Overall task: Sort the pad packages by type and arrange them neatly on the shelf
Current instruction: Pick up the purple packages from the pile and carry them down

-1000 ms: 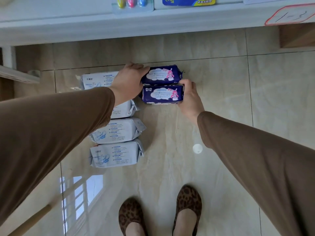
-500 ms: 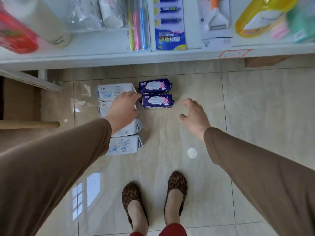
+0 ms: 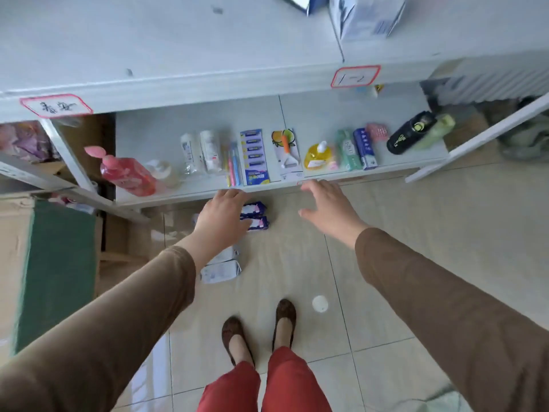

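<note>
Two dark purple pad packages (image 3: 258, 217) lie side by side on the tiled floor below the shelf's front edge. A column of white pad packages (image 3: 221, 271) lies to their left, mostly hidden behind my left forearm. My left hand (image 3: 223, 215) hovers above them with relaxed fingers and holds nothing. My right hand (image 3: 328, 208) is spread open in the air to the right, level with the front edge of the white lower shelf (image 3: 208, 193).
The lower shelf carries a pink pump bottle (image 3: 127, 173), toothbrushes (image 3: 233, 166), a battery card (image 3: 255, 157), a peeler card (image 3: 286, 154), a yellow bottle (image 3: 319, 156) and small boxes. A green-sided carton (image 3: 56, 269) stands at left. A white cap (image 3: 320, 304) lies by my feet.
Both hands have let go of the purple packages and lifted away from the floor. The view has risen, so the packages look smaller and more of the shelves shows.
</note>
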